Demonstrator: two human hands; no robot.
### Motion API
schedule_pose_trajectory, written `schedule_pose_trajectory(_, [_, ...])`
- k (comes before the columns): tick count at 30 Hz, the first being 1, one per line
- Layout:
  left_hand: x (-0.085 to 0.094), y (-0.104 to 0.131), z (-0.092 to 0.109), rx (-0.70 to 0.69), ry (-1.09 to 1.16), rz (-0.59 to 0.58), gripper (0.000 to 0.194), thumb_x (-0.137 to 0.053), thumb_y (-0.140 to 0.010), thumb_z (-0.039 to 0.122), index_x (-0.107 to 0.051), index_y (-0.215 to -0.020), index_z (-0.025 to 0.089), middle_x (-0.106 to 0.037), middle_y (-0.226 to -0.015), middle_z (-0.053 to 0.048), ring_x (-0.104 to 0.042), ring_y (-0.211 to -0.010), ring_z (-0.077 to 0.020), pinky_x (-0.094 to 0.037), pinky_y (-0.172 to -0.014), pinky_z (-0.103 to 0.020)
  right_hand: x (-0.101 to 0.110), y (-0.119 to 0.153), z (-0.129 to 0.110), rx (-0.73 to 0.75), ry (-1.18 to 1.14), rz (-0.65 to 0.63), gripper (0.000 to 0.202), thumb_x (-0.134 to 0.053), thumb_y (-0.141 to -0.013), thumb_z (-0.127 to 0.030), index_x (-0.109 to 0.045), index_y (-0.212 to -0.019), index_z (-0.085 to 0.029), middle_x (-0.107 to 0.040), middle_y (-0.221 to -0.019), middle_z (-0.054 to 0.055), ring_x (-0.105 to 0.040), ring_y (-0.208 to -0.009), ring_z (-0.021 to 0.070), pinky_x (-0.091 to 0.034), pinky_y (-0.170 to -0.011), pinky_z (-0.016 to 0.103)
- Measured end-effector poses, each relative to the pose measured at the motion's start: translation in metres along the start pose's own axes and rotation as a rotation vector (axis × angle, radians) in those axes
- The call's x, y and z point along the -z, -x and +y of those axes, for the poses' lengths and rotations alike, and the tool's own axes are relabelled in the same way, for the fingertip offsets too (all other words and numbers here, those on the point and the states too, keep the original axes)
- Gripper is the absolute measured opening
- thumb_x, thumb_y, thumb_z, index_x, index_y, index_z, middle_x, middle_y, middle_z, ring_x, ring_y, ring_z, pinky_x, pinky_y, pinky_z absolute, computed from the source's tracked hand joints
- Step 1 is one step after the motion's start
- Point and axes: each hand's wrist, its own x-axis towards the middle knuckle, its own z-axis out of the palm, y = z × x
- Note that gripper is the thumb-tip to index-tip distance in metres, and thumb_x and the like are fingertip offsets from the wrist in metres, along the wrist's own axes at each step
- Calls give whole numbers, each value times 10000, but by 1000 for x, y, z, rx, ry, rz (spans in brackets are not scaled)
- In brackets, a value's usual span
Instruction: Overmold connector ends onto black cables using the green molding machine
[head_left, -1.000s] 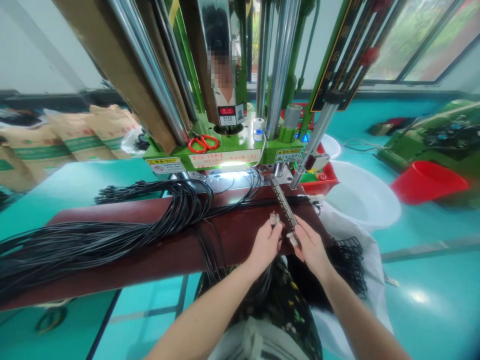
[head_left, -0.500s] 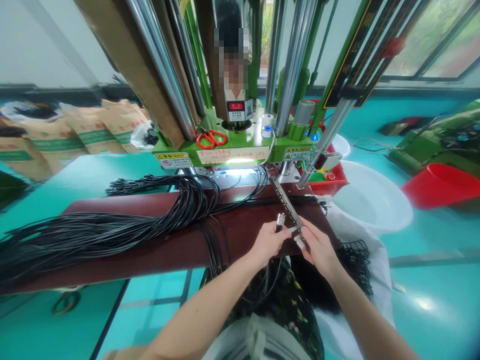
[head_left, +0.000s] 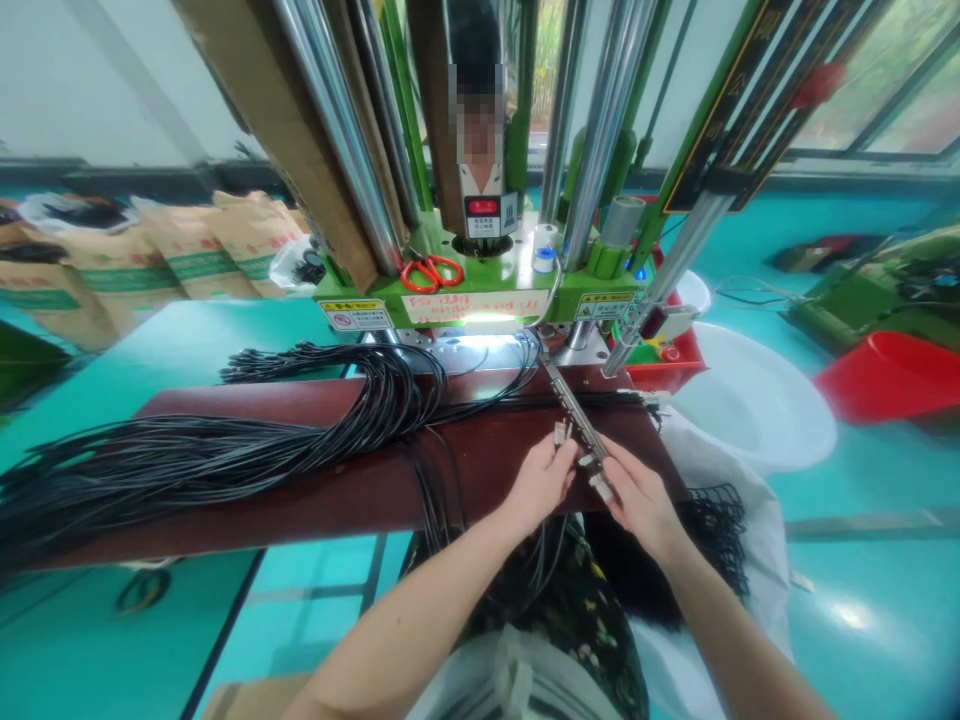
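Note:
My left hand is closed around black cables, and their small metal connectors stick up past the thumb. Beside it, my right hand grips the near end of a long slotted metal bar. Small silver connectors sit along the bar near the right fingers. The bar's far end reaches the lit opening under the green press. A thick bundle of black cables lies across the dark red tabletop to the left. Some cables hang over its front edge toward my lap.
Red-handled scissors lie on the press bed. At the right stand a red bin, a white basin and a red bucket. Paper sacks line the left back, and a person is behind the press.
The connectors in my left hand have tilted and shifted slightly beside the bar. My right hand keeps its grip on the bar. The whole view has shifted a little.

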Motion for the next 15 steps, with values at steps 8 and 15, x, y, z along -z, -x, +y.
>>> schedule_pose_trajectory(8, [7,-2,12,141,62,-29,286,-523,-745,455,-438,-711,184,-282,-414,111,-178,-305,-16,-110,-300,-140,2,-1,-2,-63,-138,66,493,-618,-734,-438,-547,-1166,-213,-485,-544,-47,-312,-341,30,-228,-286,149])
schedule_pose_trajectory(15, [7,0,17,182,113,-20,318,-624,-660,442,-483,-640,157,-262,-367,116,-171,-286,-11,-100,-303,-159,3,-1,-3,-15,-84,-24,485,-605,-748,-435,-555,-1169,-201,-498,-536,-39,-321,-328,28,-236,-288,154])
